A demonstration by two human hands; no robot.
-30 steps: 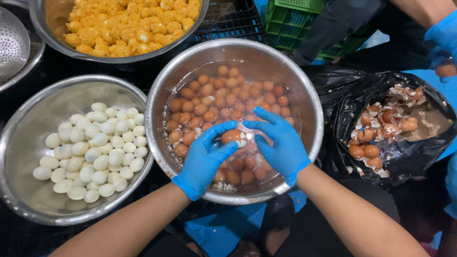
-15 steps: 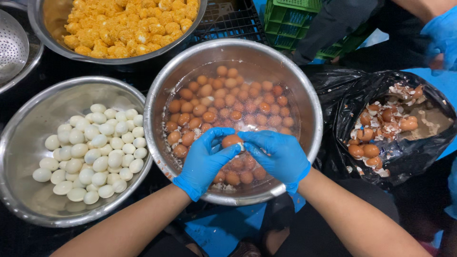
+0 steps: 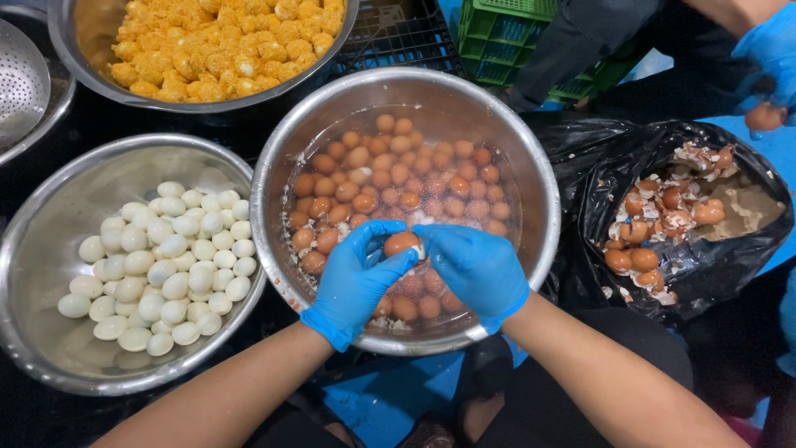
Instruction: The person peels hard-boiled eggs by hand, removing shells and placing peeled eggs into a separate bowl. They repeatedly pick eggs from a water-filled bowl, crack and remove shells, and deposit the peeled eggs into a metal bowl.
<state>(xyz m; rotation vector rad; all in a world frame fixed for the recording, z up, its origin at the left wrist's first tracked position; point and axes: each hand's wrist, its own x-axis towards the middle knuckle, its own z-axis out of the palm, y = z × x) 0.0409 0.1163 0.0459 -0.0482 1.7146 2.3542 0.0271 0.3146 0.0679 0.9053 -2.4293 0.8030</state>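
Note:
Both my hands wear blue gloves and meet over a steel bowl [image 3: 531, 158] of brown-shelled eggs in water. My left hand [image 3: 356, 282] and my right hand [image 3: 477, 265] together grip one brown egg [image 3: 401, 243], with a bit of white showing at its right side. To the left, another steel bowl [image 3: 50, 332] holds several peeled white eggs [image 3: 166, 265].
A black bag [image 3: 713, 257] with broken brown shells lies at the right. A bowl of yellow crumbed pieces [image 3: 207, 41] stands at the back, a perforated strainer [image 3: 21, 83] at far left. Another person's blue-gloved hand [image 3: 771, 58] holds an egg at top right near green crates [image 3: 506, 41].
My hands have drawn closer around the brown egg and shifted slightly; the egg now sits between both thumbs with some white exposed.

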